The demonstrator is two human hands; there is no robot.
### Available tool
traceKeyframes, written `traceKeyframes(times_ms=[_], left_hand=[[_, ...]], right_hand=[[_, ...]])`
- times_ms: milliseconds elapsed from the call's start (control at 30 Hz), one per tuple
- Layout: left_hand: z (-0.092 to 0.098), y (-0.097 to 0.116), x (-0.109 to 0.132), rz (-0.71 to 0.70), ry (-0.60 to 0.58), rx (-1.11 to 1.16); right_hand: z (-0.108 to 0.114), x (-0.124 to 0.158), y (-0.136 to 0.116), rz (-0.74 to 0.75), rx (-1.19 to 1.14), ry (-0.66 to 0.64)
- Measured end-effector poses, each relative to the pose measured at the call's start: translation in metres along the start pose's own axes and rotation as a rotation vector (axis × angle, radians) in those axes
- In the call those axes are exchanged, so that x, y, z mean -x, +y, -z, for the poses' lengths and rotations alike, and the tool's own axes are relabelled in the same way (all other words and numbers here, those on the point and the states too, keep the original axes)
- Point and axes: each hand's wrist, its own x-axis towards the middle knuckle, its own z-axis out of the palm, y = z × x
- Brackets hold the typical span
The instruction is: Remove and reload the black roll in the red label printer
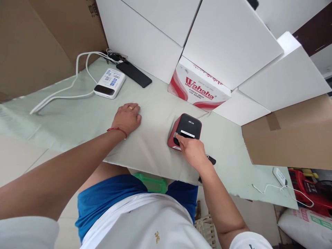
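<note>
Right hand [194, 152], index extended, other fingers tucked from view, touches the device [190, 123] stretching ahead of its fingertip; left hand [127, 117] rests farther off, curled, grip unclear.

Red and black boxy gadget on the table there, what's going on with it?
A person is using their right hand on the boxy red device with a black top, one of the fingers reaching to its near left corner; whether it is pressing is unclear. A narrow white strip shows across the top. The left hand rests on the pale green cloth. Behind the device stands a red and white Wahaha carton.
</note>
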Motion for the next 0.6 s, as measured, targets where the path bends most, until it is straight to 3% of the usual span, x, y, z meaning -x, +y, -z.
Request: traceKeyframes(times_ms=[200, 600], left_hand=[[0.0, 0.0, 0.0, -0.015, 0.002, -0.017], [-0.001, -0.001, 0.003, -0.042, 0.018, -0.031]], right_hand=[[0.017, -0.009, -0.005, 0.043, 0.107, -0.036], [0.029, -0.002, -0.04, -0.015, 0.203, -0.087]])
